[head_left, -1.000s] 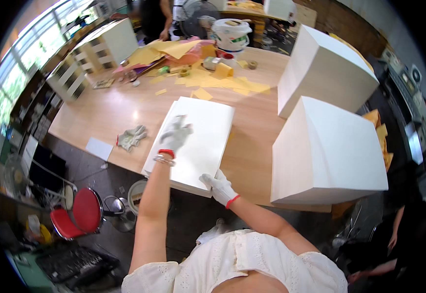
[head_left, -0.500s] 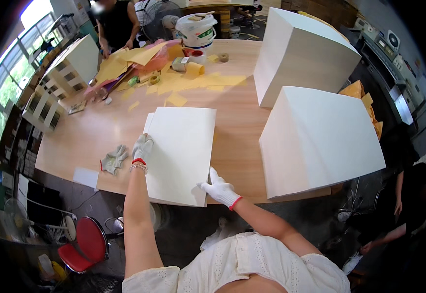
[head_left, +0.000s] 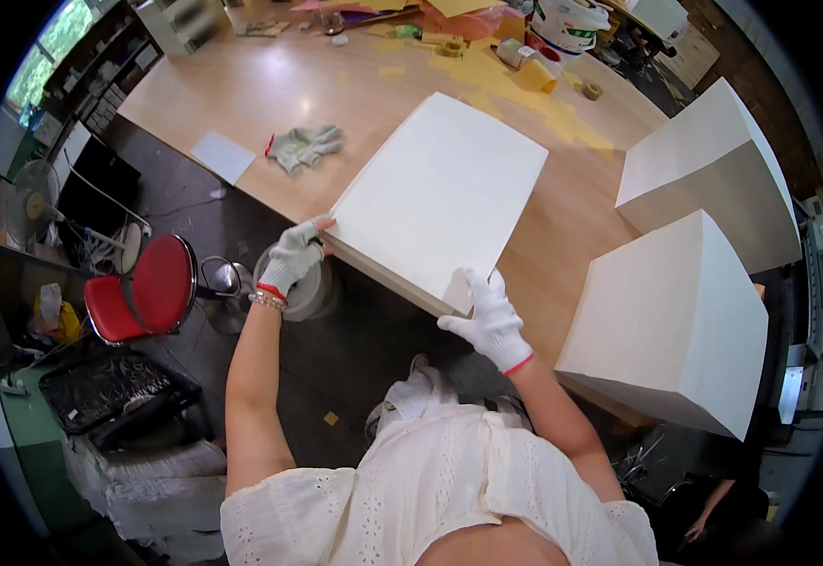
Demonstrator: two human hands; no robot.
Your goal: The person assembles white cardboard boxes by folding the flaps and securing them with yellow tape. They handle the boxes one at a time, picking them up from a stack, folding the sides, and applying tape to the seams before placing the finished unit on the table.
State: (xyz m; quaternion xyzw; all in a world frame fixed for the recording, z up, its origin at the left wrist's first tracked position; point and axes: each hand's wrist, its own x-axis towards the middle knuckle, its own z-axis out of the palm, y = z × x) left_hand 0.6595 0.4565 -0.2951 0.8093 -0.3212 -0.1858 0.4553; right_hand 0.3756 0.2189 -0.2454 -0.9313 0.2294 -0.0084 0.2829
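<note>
A thick stack of white paper sheets (head_left: 445,198) lies on the table, its near edge at the table's front edge. My left hand (head_left: 295,257), in a white knit glove with bare fingertips showing, touches the stack's near-left corner with fingers stretched forward and apart. At the near-right corner, my right hand (head_left: 489,323), in a white glove with a red cuff, has its fingers spread and its thumb pointing left along the front edge. A loose grey-white glove (head_left: 306,147) lies on the table beyond my left hand.
Two tall white paper stacks (head_left: 666,311) (head_left: 713,179) stand on the table (head_left: 534,255) at right. Yellow scraps (head_left: 562,118), tape rolls and a white bucket (head_left: 570,24) are at the back. A red chair (head_left: 161,283) and a pail (head_left: 303,288) stand at left below the table.
The view has turned left and down. My left hand has moved from the stack's left side to its near-left corner. My right hand stays by the near-right corner, its fingers more spread.
</note>
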